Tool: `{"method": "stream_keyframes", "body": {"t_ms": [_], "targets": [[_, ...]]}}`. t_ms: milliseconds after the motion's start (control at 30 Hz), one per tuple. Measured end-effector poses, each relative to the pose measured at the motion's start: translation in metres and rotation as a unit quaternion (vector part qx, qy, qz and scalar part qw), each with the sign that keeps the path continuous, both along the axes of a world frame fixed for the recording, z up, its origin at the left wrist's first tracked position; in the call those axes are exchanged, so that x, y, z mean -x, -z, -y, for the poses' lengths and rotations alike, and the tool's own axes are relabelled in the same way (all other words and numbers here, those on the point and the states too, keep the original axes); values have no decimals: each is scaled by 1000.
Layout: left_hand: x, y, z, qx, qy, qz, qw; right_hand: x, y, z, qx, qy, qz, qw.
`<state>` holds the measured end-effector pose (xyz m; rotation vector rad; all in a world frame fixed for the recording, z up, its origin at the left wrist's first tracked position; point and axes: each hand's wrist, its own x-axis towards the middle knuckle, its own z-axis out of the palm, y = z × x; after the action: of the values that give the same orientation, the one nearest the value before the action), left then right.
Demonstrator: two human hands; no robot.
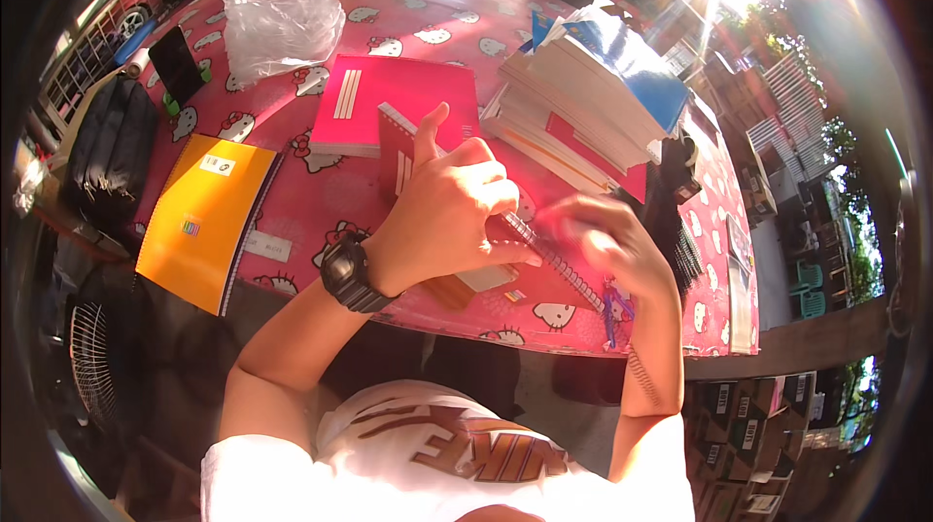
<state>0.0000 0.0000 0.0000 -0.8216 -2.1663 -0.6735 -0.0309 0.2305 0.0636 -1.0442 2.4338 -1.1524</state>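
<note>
My left hand (457,206), with a black watch on its wrist, grips a reddish notebook (395,141) stood on edge over the table. Its thumb points up and the fingers curl over the notebook, hiding much of it. From beside those fingers a thin spiral binding coil (562,267) slants down toward the right. My right hand (617,245) is at the coil, its fingers smeared by motion, so their grip does not show. A small purple bundle (616,310) lies by the coil's lower end, below my right hand.
A pink book stack (364,99) lies beyond my left hand, a tall paper stack (583,99) at the far right. A yellow spiral notebook (204,221) is at left, near a phone (177,67) on a stand. Behind sits a plastic bag (277,31). Black coils (686,250) lie right.
</note>
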Motion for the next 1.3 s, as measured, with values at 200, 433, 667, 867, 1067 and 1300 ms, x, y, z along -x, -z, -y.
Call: {"method": "stream_keyframes", "body": {"t_ms": [200, 433, 667, 867, 1067, 1300], "targets": [[-4, -7, 0, -72, -21, 48, 996, -21, 3, 18, 154, -17, 85, 984], [6, 11, 25, -200, -99, -38, 974, -6, 14, 23, 161, -38, 57, 985], [33, 36, 49, -531, 248, 349, 731, -1, 9, 33, 213, -58, 87, 971], [39, 35, 51, -491, 264, 321, 766, 10, 8, 41, 176, 11, 38, 984], [45, 49, 51, -511, 238, 331, 757, 19, 8, 42, 203, 29, 93, 974], [37, 44, 48, -516, 246, 344, 744, 31, 14, 50, 278, -10, 83, 957]]}}
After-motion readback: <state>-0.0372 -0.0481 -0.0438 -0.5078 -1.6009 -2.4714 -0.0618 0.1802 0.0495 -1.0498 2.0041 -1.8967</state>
